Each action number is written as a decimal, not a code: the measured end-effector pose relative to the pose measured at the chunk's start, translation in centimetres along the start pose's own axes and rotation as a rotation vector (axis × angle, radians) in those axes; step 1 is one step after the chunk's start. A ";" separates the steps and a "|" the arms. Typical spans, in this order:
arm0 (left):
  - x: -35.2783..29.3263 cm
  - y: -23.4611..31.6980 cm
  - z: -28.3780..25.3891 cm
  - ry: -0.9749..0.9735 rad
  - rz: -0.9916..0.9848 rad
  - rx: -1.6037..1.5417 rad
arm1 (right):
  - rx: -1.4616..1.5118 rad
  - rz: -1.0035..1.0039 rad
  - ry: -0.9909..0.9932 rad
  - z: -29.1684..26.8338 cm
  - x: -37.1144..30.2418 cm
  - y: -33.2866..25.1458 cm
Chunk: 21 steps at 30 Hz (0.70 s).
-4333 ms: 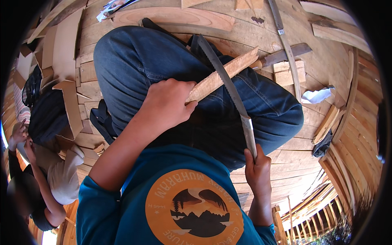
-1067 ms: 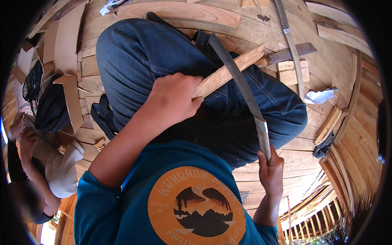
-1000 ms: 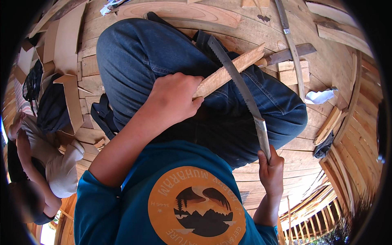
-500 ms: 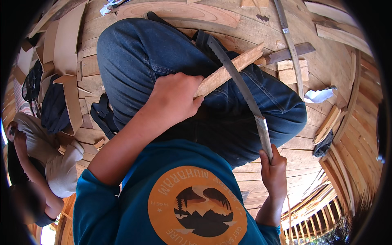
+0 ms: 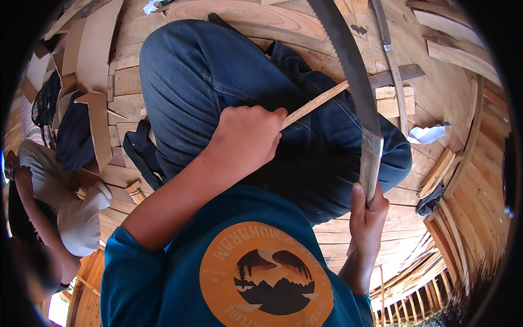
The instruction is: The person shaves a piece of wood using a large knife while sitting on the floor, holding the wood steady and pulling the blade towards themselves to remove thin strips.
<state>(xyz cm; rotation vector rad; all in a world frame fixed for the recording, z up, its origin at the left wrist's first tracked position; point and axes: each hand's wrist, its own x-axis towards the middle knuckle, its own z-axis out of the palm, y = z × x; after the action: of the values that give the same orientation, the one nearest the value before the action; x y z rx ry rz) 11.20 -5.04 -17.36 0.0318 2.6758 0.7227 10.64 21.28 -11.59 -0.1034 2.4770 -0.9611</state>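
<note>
My left hand [image 5: 249,135] grips one end of a thin strip of wood [image 5: 316,103] above my lap, its narrow edge turned up. The strip slants away to the upper right. In my right hand [image 5: 369,218] is the pale handle of a curved pruning saw [image 5: 357,71], with a long dark blade and teeth along its left edge. The blade points upward and crosses in front of the strip's far end; whether they touch, I cannot tell. Both hands are closed.
Beyond my right knee lie a machete [image 5: 395,75], a wooden block [image 5: 395,101], another long-handled tool [image 5: 393,65] and a crumpled white scrap [image 5: 428,134]. A plank [image 5: 250,15] lies ahead. At left are cardboard [image 5: 90,54] and a seated person [image 5: 60,201].
The saw has risen and moved right, its blade now more upright and nearer the view. The wood strip has turned in my left hand and shows a thinner side.
</note>
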 end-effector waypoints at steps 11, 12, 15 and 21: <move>3.7 0.3 -4.9 -0.117 0.147 0.187 | 0.053 0.092 0.033 1.9 -4.6 3.0; 3.8 0.2 -4.7 -0.129 0.146 0.198 | 0.069 0.106 0.015 2.3 -4.3 2.9; 4.1 0.5 -4.6 -0.162 0.133 0.215 | 0.111 0.114 0.002 3.5 -3.6 2.4; 4.0 0.7 -4.6 -0.166 0.132 0.212 | 0.127 0.127 0.004 4.1 -3.4 2.7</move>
<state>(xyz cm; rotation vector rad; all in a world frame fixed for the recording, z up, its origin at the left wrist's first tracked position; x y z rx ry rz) 5.76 -6.20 -14.75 0.3116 2.5951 0.4491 15.75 21.57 -14.56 0.0964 2.3874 -1.0607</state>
